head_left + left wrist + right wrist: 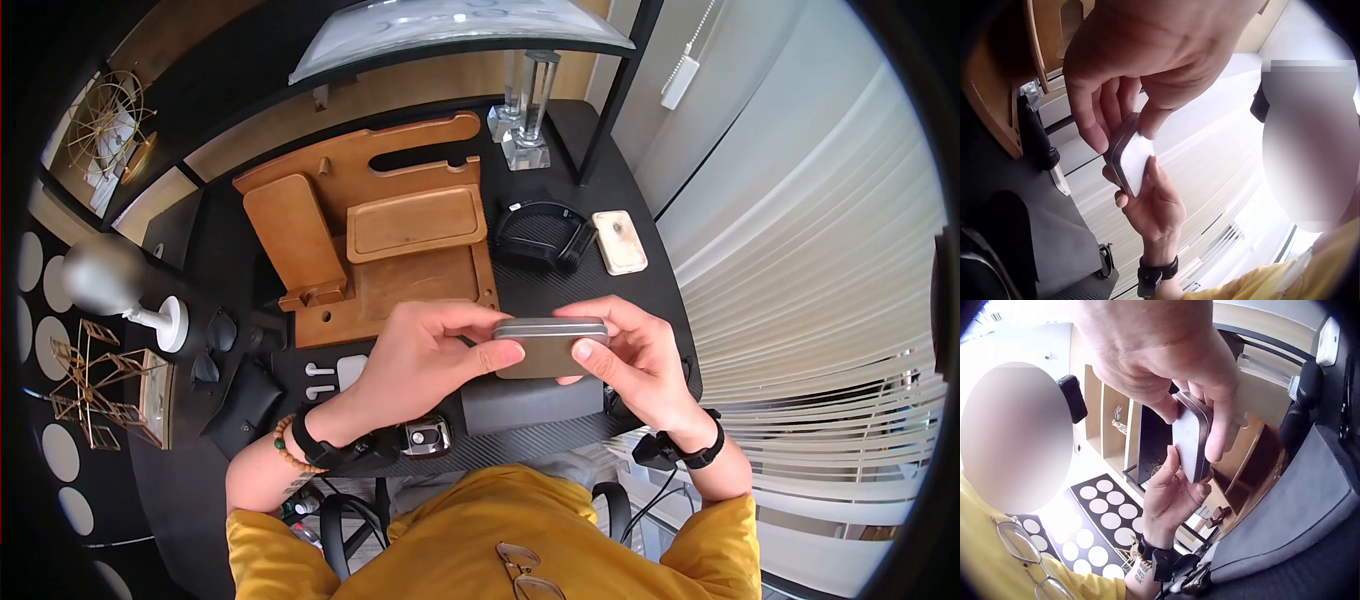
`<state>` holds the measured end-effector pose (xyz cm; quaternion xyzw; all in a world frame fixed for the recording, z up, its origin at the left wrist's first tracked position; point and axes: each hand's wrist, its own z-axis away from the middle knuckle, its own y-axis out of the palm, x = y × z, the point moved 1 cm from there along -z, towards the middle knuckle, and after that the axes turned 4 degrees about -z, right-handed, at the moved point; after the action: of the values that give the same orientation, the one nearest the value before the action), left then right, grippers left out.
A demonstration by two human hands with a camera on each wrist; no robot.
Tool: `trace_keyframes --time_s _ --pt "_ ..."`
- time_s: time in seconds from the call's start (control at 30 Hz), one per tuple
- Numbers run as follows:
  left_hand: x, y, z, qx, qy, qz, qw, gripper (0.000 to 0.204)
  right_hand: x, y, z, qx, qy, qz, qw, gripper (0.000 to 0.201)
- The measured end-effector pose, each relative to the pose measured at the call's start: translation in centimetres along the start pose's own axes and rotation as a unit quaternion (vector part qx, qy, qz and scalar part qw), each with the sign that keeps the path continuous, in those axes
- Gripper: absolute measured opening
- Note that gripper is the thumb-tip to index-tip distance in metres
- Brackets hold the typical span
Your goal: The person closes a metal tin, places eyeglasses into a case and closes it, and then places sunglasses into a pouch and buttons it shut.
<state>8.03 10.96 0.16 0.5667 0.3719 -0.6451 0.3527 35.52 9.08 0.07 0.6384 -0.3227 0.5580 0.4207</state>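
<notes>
A small silver metal tin [545, 360] with rounded corners and a seam along its edge is held up over the front of the desk. My left hand [420, 355] grips its left end, thumb on the face toward me and fingers behind. At the other end my right hand [640, 355] pinches it the same way. Both wrist views show the tin [1136, 159] between the two hands, its lid [1190, 440] closed. Beneath it lies a grey case [530, 405], partly hidden by the tin and the hands.
A wooden desk organizer [420, 220] stands behind the hands. Around it are a black strapped item [545, 235], a pale rectangular device [620, 242], crystal holders [527, 145], white earbuds [320, 380], a watch [425, 437] and sunglasses [207, 365]. Blinds [800, 380] hang at the right.
</notes>
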Motion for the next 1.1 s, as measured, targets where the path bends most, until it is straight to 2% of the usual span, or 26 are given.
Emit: trace_keyframes --time_s 0.03,0.13,0.23,0.33,0.4,0.43,0.47,0.5,0.53,0.57,0.67,0.77,0.83,0.87,0.93,0.97,1.0,1.07,1.1 --pt "-0.4 0.0 0.2 -0.001 0.001 -0.042 0.999 0.032 -0.1 -0.1 0.0 -0.001 0.000 -0.001 1.000 0.037" --pt "-0.8 0.1 0.3 0.005 0.004 -0.047 0.999 0.032 -0.3 -0.2 0.1 0.010 -0.031 0.005 0.999 0.034" --pt "-0.6 0.3 0.1 0.032 -0.018 0.024 0.999 0.033 -0.1 -0.3 0.1 0.008 -0.015 -0.002 1.000 0.035" --pt "-0.2 0.7 -0.1 0.032 -0.015 0.009 0.999 0.033 -0.1 -0.2 -0.4 0.020 0.025 -0.047 0.998 0.039" --pt "0.0 0.5 -0.4 0.031 -0.010 0.015 0.999 0.031 1.1 0.8 -0.6 -0.039 -0.042 0.032 0.998 0.048" --pt "0.0 0.5 -0.5 0.030 -0.004 0.021 0.999 0.029 2.2 0.6 -0.8 -0.029 -0.100 0.210 0.972 0.064" --pt "0.0 0.6 -0.7 0.031 -0.004 0.021 0.999 0.029 3.1 0.7 -0.9 -0.030 -0.099 0.211 0.972 0.064" --pt "0.0 0.9 -0.8 0.028 -0.008 0.032 0.999 0.029 4.0 1.0 -1.0 -0.004 -0.159 0.401 0.902 0.068" --pt "-0.1 1.1 -1.0 0.025 -0.012 0.044 0.999 0.028 4.5 1.1 -1.1 0.022 -0.211 0.573 0.792 0.073" --pt "0.0 1.3 -1.2 0.026 -0.012 0.043 0.999 0.028 4.6 1.0 -1.3 0.021 -0.211 0.573 0.792 0.073" --pt "-0.1 1.8 -1.6 0.025 -0.037 0.050 0.998 0.031 4.8 0.6 -1.6 0.044 -0.226 0.622 0.749 0.068" --pt "-1.0 2.0 -1.4 0.024 -0.074 0.072 0.994 0.034 6.0 -0.2 -1.6 0.037 -0.204 0.629 0.749 0.062" --pt "-0.7 1.5 -0.8 -0.027 -0.037 -0.017 0.999 0.026 6.5 -1.4 -1.8 0.013 -0.182 0.644 0.743 0.060" --pt "-0.8 1.3 -0.4 -0.026 -0.036 -0.016 0.999 0.026 6.5 -2.2 -2.0 0.006 -0.174 0.647 0.742 0.063" --pt "-1.6 0.8 0.6 0.013 0.054 -0.220 0.974 0.028 5.8 -4.3 -2.3 0.018 -0.145 0.668 0.730 0.065" --pt "-1.2 0.8 0.9 0.035 0.087 -0.264 0.960 0.033 5.4 -4.8 -2.4 0.017 -0.146 0.668 0.729 0.065" --pt "-1.5 0.9 1.4 0.073 0.059 -0.282 0.955 0.034 4.9 -5.3 -2.5 0.029 -0.116 0.682 0.721 0.066" --pt "-1.0 1.4 2.3 0.094 0.103 -0.368 0.919 0.042 3.8 -5.9 -2.7 0.043 -0.086 0.695 0.713 0.067" --pt "-0.9 1.6 2.6 0.093 0.103 -0.368 0.920 0.042 3.3 -6.2 -2.8 0.056 -0.066 0.691 0.718 0.066"
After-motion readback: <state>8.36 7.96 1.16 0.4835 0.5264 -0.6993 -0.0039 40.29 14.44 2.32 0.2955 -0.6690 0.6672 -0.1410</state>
